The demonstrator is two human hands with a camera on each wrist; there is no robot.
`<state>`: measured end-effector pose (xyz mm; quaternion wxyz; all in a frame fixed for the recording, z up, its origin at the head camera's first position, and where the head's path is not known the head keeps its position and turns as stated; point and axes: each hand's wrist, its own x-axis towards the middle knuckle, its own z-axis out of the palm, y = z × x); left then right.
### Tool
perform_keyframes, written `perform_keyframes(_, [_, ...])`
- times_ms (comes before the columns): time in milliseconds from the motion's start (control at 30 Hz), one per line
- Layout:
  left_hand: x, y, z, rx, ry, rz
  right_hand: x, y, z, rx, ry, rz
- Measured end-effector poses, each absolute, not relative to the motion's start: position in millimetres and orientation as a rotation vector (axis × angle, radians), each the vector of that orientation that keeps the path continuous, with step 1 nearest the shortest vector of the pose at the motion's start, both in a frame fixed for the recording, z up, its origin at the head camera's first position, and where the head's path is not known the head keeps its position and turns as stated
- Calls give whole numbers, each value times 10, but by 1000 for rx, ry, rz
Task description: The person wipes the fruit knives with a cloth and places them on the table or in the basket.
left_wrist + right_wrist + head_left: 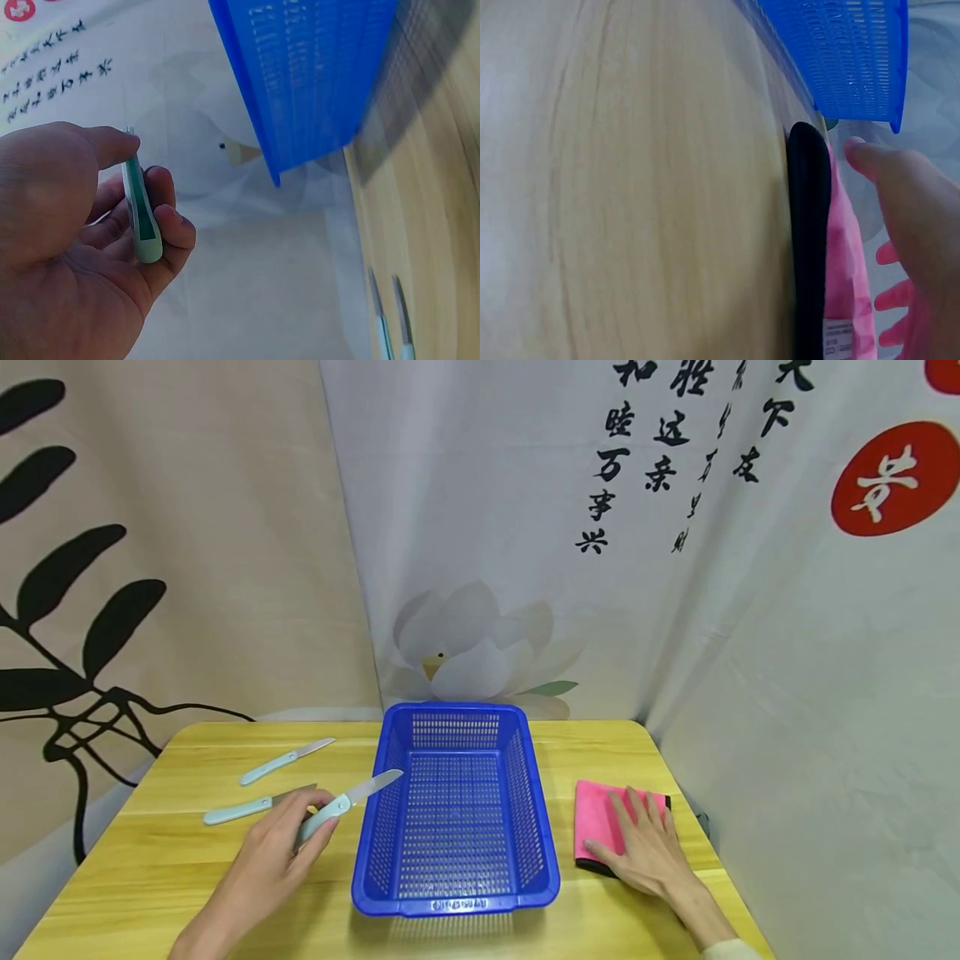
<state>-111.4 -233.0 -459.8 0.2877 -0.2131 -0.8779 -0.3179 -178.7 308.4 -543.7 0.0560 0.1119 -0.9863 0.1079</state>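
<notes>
My left hand (273, 852) grips a small folding knife (327, 814) by its pale blue-green handle, blade out, its tip over the left rim of the blue basket (455, 906). In the left wrist view the knife's handle (144, 210) lies between thumb and curled fingers. On the right, my right hand (647, 847) rests with spread fingers on a folded pink cloth (592, 810) with black edging. The right wrist view shows the cloth's black edge (808, 240) and a white label (838, 339).
Two similar knives, one farther back (281, 763) and one nearer (247, 810), lie on the wooden table (135, 877) left of the basket. A printed curtain (480, 527) hangs behind the table and along its right side.
</notes>
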Motion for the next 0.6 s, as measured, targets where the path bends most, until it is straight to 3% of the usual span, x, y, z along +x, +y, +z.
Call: perform_keyframes(600, [-1156,-1974,-4517,-572,-2433,-943,-1905,3111,-5616,287,-3029,292])
